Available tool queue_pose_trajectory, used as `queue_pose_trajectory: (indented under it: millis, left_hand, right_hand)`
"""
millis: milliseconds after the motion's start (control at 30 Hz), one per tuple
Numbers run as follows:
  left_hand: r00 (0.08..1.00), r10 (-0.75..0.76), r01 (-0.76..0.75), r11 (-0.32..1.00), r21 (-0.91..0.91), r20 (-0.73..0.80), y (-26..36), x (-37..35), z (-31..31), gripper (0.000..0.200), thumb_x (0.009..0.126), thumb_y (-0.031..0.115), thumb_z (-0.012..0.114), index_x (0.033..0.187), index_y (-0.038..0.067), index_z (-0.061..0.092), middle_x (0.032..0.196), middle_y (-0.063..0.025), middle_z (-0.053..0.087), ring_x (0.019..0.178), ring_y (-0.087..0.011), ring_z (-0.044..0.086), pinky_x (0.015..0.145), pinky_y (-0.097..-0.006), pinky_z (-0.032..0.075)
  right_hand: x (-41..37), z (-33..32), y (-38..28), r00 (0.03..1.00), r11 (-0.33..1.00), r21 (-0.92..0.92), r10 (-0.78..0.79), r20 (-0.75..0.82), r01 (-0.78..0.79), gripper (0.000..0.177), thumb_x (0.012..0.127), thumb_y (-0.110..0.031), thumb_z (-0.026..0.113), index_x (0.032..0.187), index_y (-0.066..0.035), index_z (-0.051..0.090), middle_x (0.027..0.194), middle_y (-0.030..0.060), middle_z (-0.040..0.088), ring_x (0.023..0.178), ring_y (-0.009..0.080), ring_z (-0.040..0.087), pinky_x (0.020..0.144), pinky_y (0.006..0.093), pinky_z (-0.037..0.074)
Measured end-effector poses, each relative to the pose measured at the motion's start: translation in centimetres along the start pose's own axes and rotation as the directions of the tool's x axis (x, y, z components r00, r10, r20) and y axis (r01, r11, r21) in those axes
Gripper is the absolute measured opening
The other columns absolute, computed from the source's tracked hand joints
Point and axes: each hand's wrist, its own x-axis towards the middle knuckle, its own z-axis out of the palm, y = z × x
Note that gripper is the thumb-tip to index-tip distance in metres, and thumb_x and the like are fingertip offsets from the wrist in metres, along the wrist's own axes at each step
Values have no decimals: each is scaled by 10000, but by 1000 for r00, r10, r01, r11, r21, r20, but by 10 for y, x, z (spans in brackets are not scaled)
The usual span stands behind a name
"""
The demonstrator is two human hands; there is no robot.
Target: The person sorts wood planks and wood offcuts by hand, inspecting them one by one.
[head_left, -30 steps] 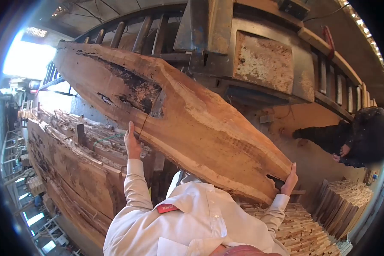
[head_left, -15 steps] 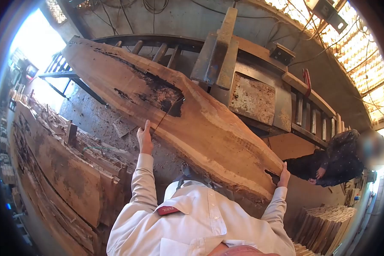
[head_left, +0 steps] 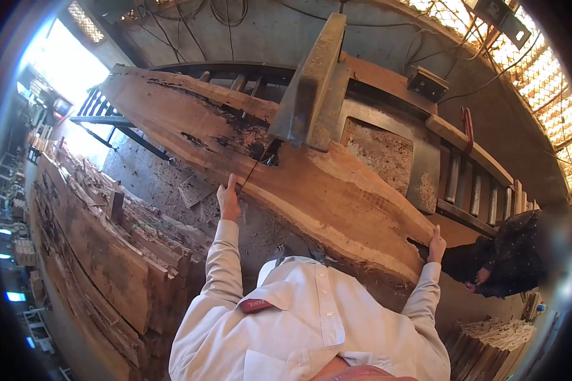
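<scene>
A long, live-edge wooden slab (head_left: 337,197) lies at a slant across the view, with a dark rotten hollow near its middle and a split at its right end. My left hand (head_left: 229,200) holds the slab's near edge beside a thin dark line that crosses the wood. At the right end, my right hand (head_left: 436,246) grips the corner by the split, its thumb on top. The undersides of both grips are hidden. A rusty metal upright (head_left: 311,89) of a machine stands over the slab's far side and hides part of the hollow.
Behind the slab runs a roller table (head_left: 470,184) with a sawdust-covered plate (head_left: 378,155). Rough slabs (head_left: 95,235) stand stacked at left. A person in dark clothing (head_left: 508,254) is near the right end, above stacked boards (head_left: 489,343). A red clamp (head_left: 468,130) sits on the rail.
The slab has moved away from me, so its far edge and part of the hollow are now under the metal upright. Both hands have kept their hold and gone with it.
</scene>
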Motion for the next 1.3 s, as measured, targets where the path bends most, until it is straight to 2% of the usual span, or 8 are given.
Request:
queue_pose_trajectory:
  millis: [267,433,533,600,633,733,933,1300]
  left_hand:
    - [996,56,-54,998,-30,73,-7,-4,-10,473,955,365,751,1159,-43,625,1059,-62,672,928,-174,630,779,-350,524]
    - [954,-100,38,976,217,282,-19,7,-49,500,982,375,703,1212,-55,592,974,-83,700,809,-230,683,712,-367,573]
    - [831,-72,-150,926,346,552,-47,-14,-58,562,1002,407,663,1252,-85,562,1027,-150,719,893,-283,723,764,-395,601]
    - [744,-268,81,945,315,612,-60,-53,-52,556,1006,419,656,1259,-71,579,1113,-194,704,981,-307,725,835,-424,612]
    - [676,-455,394,888,238,579,-55,-84,-35,526,1004,416,661,1252,-44,607,1171,-212,684,1027,-314,716,880,-441,615]
    - [616,-454,471,867,161,644,-66,-138,-2,606,1000,441,660,1303,-73,551,1162,-167,713,975,-312,736,880,-463,607]
    - [825,-303,311,948,64,478,-95,-173,21,478,1006,408,662,1242,-1,586,1156,-132,715,899,-225,741,759,-367,635]
    - [829,-325,299,945,130,455,-67,-197,51,395,1021,405,642,1091,16,641,1011,-93,725,765,-183,719,647,-315,629]
  right_hand:
    - [21,-4,22,999,991,-128,-42,-6,41,652,964,-568,630,826,62,725,747,57,654,689,133,573,642,344,465]
    - [24,-1,7,993,991,-82,-109,-40,105,661,959,-572,618,769,57,692,696,46,619,644,140,543,617,355,447]
    - [16,6,5,975,981,-60,-188,-118,182,667,962,-572,608,805,69,704,740,75,651,686,167,584,655,362,466]
    - [15,4,5,995,992,-77,-102,-3,102,673,976,-546,594,843,108,681,797,125,672,750,194,604,713,384,473]
    - [15,0,4,997,994,-88,-59,48,63,677,983,-533,587,862,128,670,825,150,682,782,207,613,742,395,476]
    - [8,3,6,994,991,-90,-101,34,104,666,990,-528,574,848,118,659,818,146,673,785,203,607,745,390,473]
    - [-7,-1,-7,995,983,-153,-92,48,98,688,993,-548,550,870,118,674,811,194,687,782,241,631,754,408,478]
    - [32,-22,-26,980,883,-424,-189,69,200,854,1008,-705,339,1011,60,719,1034,322,695,1042,480,656,894,504,480]
